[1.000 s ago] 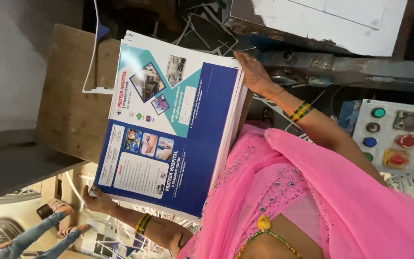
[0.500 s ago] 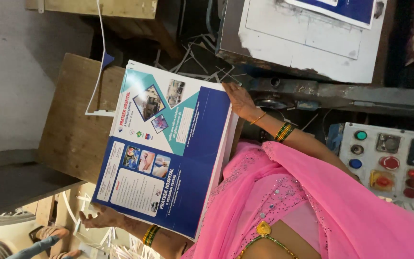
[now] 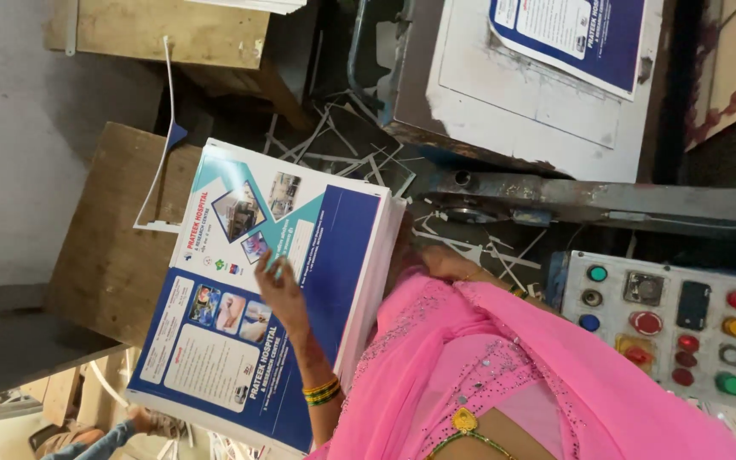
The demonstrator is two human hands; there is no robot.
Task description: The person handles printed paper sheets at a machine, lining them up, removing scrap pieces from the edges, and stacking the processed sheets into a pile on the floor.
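Note:
A thick stack of printed sheets (image 3: 334, 255), blue and teal with small photos, lies tilted over a wooden table (image 3: 104, 264). My left hand (image 3: 278, 290) rests flat on the top sheet with fingers spread, and yellow-green bangles show on its wrist. My right hand (image 3: 438, 261) is at the stack's near side edge. It is mostly hidden by my pink garment (image 3: 513, 366), so its grip does not show.
A grey control panel (image 3: 666, 315) with coloured buttons is at the right. A grey metal machine (image 3: 530, 119) carries another printed sheet (image 3: 572, 34). White paper trimmings (image 3: 342, 145) litter the gap. Another person's hand (image 3: 142, 419) and blue sleeve show at bottom left.
My left hand left the stack's far corner and now lies on the top sheet. My right hand dropped from the upper corner to the side edge. The view shifted, so the stack sits lower in frame.

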